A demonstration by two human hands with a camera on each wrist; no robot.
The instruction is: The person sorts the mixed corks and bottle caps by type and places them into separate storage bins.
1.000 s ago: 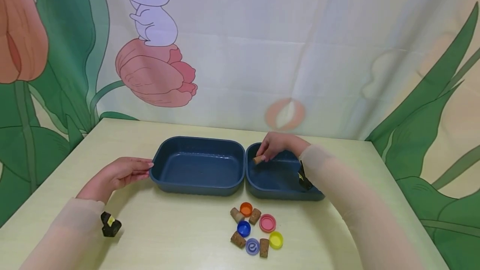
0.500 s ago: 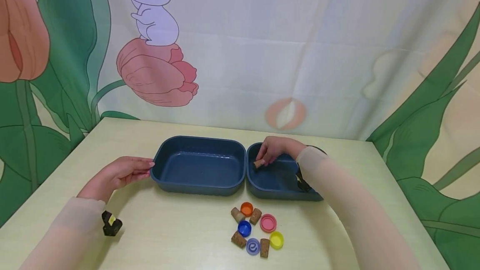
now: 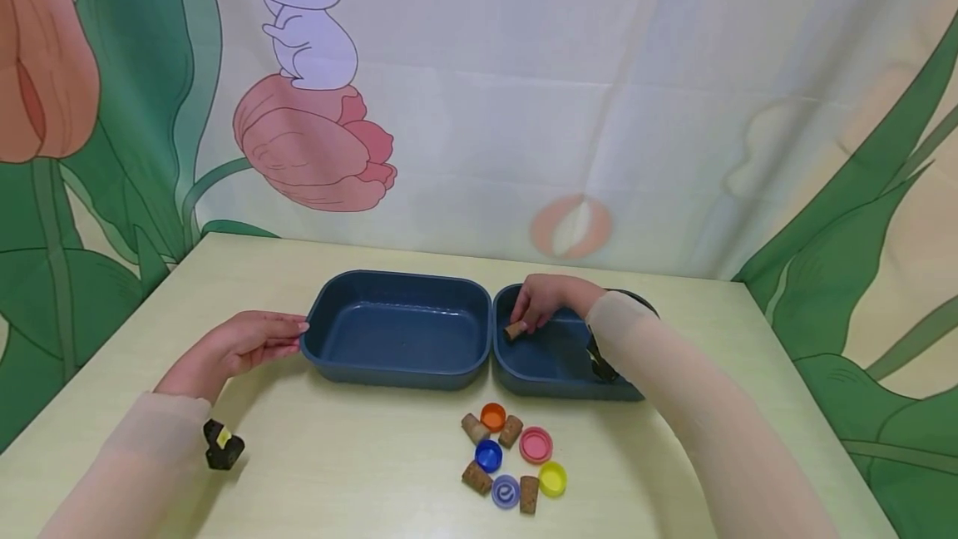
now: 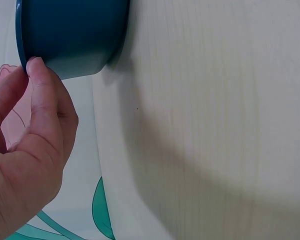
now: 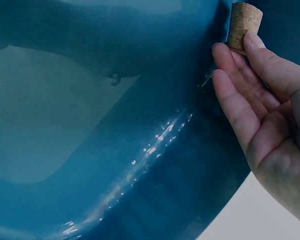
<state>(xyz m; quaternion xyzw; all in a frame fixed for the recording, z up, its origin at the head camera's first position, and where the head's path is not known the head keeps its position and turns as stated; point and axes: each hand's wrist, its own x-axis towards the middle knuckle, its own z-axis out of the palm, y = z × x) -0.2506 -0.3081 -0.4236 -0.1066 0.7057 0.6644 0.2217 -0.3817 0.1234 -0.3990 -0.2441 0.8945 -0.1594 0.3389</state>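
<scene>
Two dark blue trays sit side by side on the pale table. My right hand [image 3: 540,306] reaches into the right tray [image 3: 557,387] and pinches a cork [image 3: 514,329] low against its left inner wall; in the right wrist view the cork [image 5: 243,20] sticks out past the fingertips [image 5: 225,55] above the tray wall [image 5: 140,165]. My left hand [image 3: 250,341] rests with its fingertips against the left edge of the left tray [image 3: 397,373]; the left wrist view shows a fingertip [image 4: 36,67] touching the tray rim [image 4: 70,35].
In front of the trays lies a cluster of several corks [image 3: 476,477] and coloured bottle caps: orange [image 3: 492,417], blue [image 3: 488,456], pink [image 3: 535,445], yellow [image 3: 551,478], lilac [image 3: 505,491]. A printed backdrop stands behind the table's far edge. Small black wrist devices [image 3: 222,446] sit on both sleeves.
My right hand has lowered the cork a little deeper into the right tray, toward its left wall. My left hand has stayed at the left tray's edge.
</scene>
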